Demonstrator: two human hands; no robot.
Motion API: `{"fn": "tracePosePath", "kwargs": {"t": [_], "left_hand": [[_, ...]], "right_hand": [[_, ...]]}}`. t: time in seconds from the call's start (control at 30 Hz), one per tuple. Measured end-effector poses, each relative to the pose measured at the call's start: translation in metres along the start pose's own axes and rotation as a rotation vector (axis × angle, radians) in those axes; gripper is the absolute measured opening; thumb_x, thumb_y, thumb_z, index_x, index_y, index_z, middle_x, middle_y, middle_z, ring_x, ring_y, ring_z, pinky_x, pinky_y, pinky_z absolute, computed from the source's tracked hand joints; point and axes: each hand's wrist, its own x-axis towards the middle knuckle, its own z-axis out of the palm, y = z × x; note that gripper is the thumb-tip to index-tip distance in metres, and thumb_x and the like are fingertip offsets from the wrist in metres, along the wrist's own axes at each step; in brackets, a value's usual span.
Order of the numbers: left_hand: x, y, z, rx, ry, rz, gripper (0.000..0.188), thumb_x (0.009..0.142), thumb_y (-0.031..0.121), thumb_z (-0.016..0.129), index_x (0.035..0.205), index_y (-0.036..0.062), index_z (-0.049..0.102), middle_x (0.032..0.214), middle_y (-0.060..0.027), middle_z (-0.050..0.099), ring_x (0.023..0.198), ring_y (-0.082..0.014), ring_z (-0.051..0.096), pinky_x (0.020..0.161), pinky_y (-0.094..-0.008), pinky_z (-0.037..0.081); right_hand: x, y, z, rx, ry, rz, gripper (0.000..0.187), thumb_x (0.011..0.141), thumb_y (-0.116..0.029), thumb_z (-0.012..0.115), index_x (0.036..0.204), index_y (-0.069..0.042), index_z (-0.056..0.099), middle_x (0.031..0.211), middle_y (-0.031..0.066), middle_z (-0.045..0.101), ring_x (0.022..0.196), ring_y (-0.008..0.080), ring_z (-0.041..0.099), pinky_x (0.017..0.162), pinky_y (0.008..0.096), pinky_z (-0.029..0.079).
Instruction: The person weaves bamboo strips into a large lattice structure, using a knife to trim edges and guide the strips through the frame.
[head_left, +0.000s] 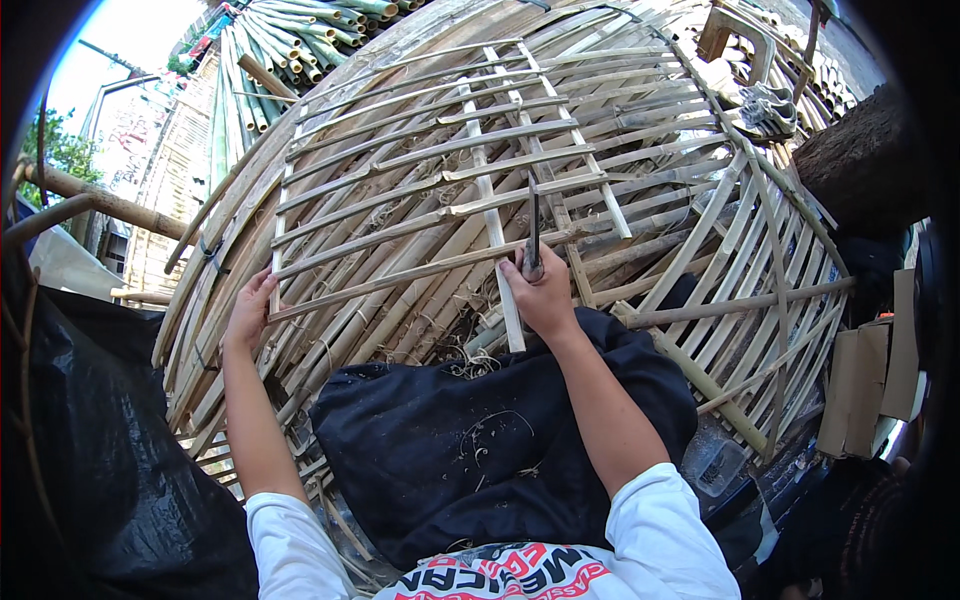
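Observation:
A frame of crossed bamboo slats (400, 215) slants up and away in front of me, over a pile of split bamboo. My left hand (250, 312) is closed on its near left corner, with the thumb on the end slat. Closed around a dark, narrow, knife-like tool (534, 220), my right hand (543, 292) sits by the frame's near right edge. The tool points upward, and its lower end is hidden in my fist. Beside that hand, a pale cross slat (511, 310) sticks out toward me past the nearest long slat.
A black cloth (440, 460) with bamboo shavings covers my lap. Bamboo lattice (750, 270) spreads on the right, near a cardboard box (868, 375) and a clear plastic container (720, 468). Bundled green poles (290, 45) stand at the back left; a thick trunk (865, 165) is far right.

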Motion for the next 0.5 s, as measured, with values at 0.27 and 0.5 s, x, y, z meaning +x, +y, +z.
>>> {"fn": "tracePosePath", "kwargs": {"t": [0.27,0.5], "left_hand": [[-0.023,-0.041,0.012,0.314,0.499,0.216,0.04,0.094,0.022,0.064,0.127,0.0043,0.048,0.094,-0.0059,0.063,0.078,-0.0132,0.061,0.07,-0.0276,0.05],[-0.154,-0.02,0.222,0.032,-0.225,0.095,0.024,0.088,0.014,0.068,0.108,0.0034,0.06,0.087,0.0024,0.061,0.073,-0.0034,0.055,0.063,-0.0198,0.042]], "right_hand": [[-0.003,0.001,0.009,0.06,0.014,0.0,0.018,0.086,-0.005,0.067,0.079,-0.004,0.051,0.059,-0.0023,0.044,0.053,0.0046,0.039,0.05,0.0249,0.035],[-0.003,0.003,0.008,0.073,0.009,0.064,0.021,0.084,-0.002,0.069,0.075,-0.005,0.051,0.062,-0.0058,0.044,0.057,0.0036,0.038,0.051,0.0232,0.033]]}}
